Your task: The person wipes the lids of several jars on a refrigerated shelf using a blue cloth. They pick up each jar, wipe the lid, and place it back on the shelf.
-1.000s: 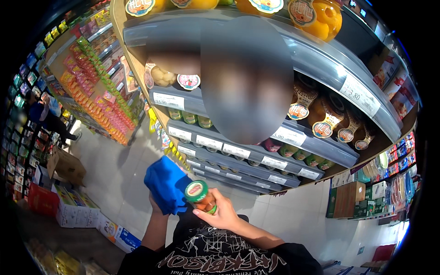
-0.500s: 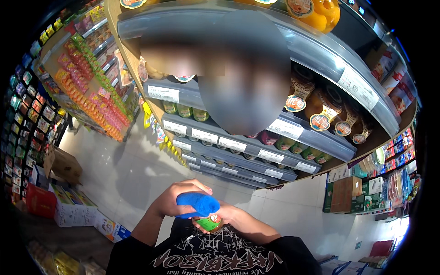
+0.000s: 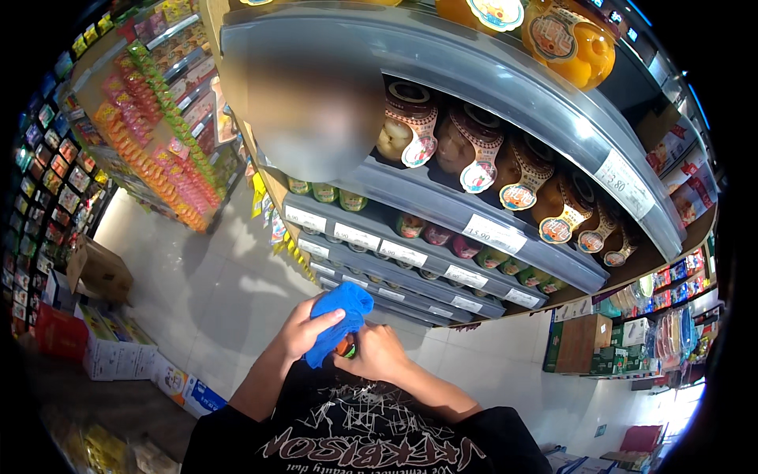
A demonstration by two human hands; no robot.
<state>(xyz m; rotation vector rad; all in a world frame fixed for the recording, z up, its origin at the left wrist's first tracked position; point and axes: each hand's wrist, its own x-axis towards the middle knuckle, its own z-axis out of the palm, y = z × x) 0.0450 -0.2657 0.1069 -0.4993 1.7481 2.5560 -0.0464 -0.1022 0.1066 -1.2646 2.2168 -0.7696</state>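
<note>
A bright blue cloth (image 3: 339, 312) is bunched in my left hand (image 3: 302, 332), its thumb pressed on top and a fold hanging down toward my shirt. The cloth lies against a small jar (image 3: 345, 346), whose orange and green label shows only in part. My right hand (image 3: 379, 353) is wrapped round the jar close to my chest, with its fingertips mostly hidden. Both hands meet in front of my shirt, below the lower shelves.
Ahead stands a curved shelf unit (image 3: 505, 229) with grey shelf edges and price tags. Large fruit jars (image 3: 466, 146) line an upper shelf; smaller jars (image 3: 410, 227) sit lower. Left are a snack rack (image 3: 154, 150) and an open carton (image 3: 101, 268); right, stacked boxes (image 3: 580, 344). A blurred patch covers part of the shelves.
My left hand and the cloth have lifted and turned more upright, slightly left. My right hand has shifted a little left and up with the jar, now more covered. The view has tilted slightly.
</note>
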